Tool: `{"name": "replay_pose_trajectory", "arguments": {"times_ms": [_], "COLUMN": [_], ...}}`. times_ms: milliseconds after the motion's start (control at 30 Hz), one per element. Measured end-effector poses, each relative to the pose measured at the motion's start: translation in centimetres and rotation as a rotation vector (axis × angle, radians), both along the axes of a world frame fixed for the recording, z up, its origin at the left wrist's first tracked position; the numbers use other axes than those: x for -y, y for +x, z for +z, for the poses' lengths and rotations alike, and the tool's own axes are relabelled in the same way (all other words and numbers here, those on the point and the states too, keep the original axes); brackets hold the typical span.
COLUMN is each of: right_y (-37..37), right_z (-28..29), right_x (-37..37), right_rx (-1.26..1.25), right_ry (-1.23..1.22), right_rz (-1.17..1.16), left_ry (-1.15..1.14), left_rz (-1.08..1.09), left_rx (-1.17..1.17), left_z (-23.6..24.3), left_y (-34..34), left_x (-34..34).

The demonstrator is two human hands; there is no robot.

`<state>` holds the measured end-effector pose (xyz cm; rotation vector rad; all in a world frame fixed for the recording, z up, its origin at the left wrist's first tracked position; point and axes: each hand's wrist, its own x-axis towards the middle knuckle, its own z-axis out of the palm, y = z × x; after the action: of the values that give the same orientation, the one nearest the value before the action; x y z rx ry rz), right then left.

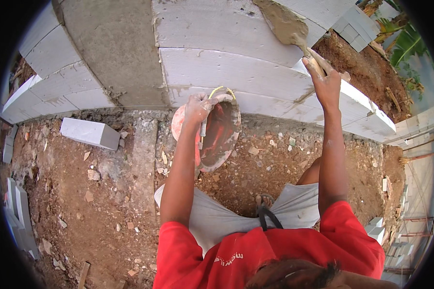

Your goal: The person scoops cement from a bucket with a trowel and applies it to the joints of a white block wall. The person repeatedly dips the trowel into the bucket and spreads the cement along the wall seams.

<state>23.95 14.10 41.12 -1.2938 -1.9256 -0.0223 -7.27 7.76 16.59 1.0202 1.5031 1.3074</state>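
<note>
From my station I'd hold the mortar-coated trowel (287, 26) flat and press evenly. The right hand's (322, 72) fingers wrap its handle, over the block wall's (226, 70) upper part; the left hand's (198, 110) curl around the tilted red bucket's (178, 123) rim, near the wall's foot. Rubble-strewn soil (106, 207) fronts the wall; a loose white block (84, 132) lies near its foot.

The bucket (179, 121) is red, the wall blocks (231, 68) whitish.

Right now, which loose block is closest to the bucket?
The pale block on the ground left of the red bucket; the others sit near the picture's edges.
</note>
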Motion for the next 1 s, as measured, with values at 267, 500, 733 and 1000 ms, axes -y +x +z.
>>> {"name": "replay_pose_trajectory", "arguments": {"times_ms": [267, 500, 733, 1000], "right_y": [2.1, 1.7, -1.3, 2.9], "right_z": [-0.8, 1.3, 0.2, 0.2], "right_x": [1.5, 5.7, 2.4, 3.1], "right_rx": [-0.083, -0.274, 0.083, -0.069], "right_ry": [-0.292, -0.305, -0.396, -0.015], "right_rz": [-0.124, -0.041, -0.046, -0.122], "left_ry": [-0.047, 0.008, 0.019, 0.071], "left_rz": [0.021, 0.041, 0.018, 0.035], "left_rx": [0.009, -0.057, -0.023, 0.254], "left_z": [-0.3, -0.1, 2.5, 2.6], "left_y": [0.0, -0.8, 0.4, -2.3], "left_x": [0.4, 1.1, 1.8, 2.3]}}
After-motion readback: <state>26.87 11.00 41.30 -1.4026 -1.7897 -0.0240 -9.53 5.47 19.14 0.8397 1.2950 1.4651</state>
